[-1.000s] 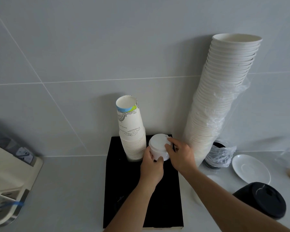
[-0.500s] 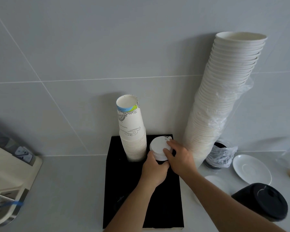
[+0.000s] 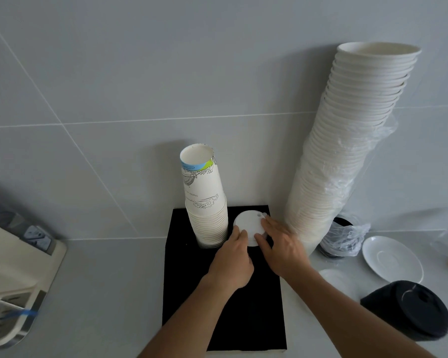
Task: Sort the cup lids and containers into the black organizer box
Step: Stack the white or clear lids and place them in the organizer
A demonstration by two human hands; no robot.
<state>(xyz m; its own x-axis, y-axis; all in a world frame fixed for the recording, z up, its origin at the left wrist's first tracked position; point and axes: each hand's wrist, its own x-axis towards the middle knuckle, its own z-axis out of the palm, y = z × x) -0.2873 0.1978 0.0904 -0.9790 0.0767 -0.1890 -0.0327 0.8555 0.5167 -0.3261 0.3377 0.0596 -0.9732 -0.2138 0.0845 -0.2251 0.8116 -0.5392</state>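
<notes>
A black organizer box [image 3: 192,275] stands against the wall. A stack of printed paper cups [image 3: 204,197] rises from its back left slot. Just right of it is a stack of white lids [image 3: 248,224] at the back right slot. My left hand [image 3: 233,264] grips the lid stack from the front left. My right hand [image 3: 282,246] holds it from the right, fingers laid on the top lid's edge. The lower part of the lid stack is hidden behind my hands.
A tall leaning stack of white bowls [image 3: 347,151] in torn plastic stands right of the box. A white saucer [image 3: 393,259] and a stack of black lids [image 3: 414,308] lie at the right. A white machine [image 3: 16,275] is at the left.
The white lid stack has sunk lower into the box's back right slot, with both hands following it down. My right fingers have slid onto the top lid.
</notes>
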